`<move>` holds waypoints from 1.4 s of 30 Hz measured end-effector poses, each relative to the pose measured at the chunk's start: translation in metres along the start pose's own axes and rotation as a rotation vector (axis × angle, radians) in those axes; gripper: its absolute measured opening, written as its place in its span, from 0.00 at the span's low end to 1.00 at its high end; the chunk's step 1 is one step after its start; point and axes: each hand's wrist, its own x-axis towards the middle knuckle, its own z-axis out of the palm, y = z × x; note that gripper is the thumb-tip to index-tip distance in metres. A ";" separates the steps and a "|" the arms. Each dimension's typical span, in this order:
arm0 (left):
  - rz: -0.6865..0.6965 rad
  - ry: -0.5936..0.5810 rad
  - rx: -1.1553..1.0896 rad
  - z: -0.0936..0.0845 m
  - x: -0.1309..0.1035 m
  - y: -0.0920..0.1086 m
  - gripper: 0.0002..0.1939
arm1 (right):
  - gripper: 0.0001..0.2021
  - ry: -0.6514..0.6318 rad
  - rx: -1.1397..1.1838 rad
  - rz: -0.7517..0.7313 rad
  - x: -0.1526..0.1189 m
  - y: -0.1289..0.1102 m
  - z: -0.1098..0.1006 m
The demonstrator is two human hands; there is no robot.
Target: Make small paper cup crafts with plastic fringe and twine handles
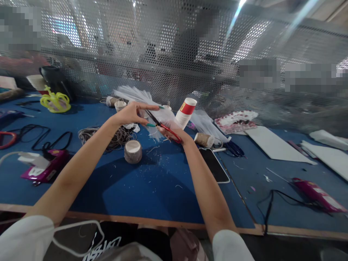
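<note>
Blue worktop: red-handled scissors are gripped by the right hand, the left hand being held fingers parted, best kept clear of the blades.

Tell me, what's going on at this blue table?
A person is working at the table with bare hands. The right hand holds red-handled scissors. The left hand is at the blades, thumb and forefinger spread either side of them; whether it grips anything is hard to tell. Sheer white strips lie beyond the hands, and a roll stands nearer the person.
</note>
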 end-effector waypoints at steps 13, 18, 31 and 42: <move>0.030 -0.054 -0.048 0.005 0.001 -0.005 0.36 | 0.16 -0.025 -0.107 -0.065 -0.004 -0.003 0.001; 0.026 -0.076 -0.049 0.006 0.000 -0.004 0.34 | 0.17 -0.020 -0.053 -0.032 -0.002 -0.003 0.001; -0.084 0.382 -0.160 -0.006 0.010 -0.015 0.20 | 0.18 0.044 -0.058 0.036 -0.003 -0.001 -0.004; 0.015 0.282 0.007 -0.008 0.005 -0.016 0.23 | 0.20 0.008 0.009 0.003 -0.011 -0.011 -0.004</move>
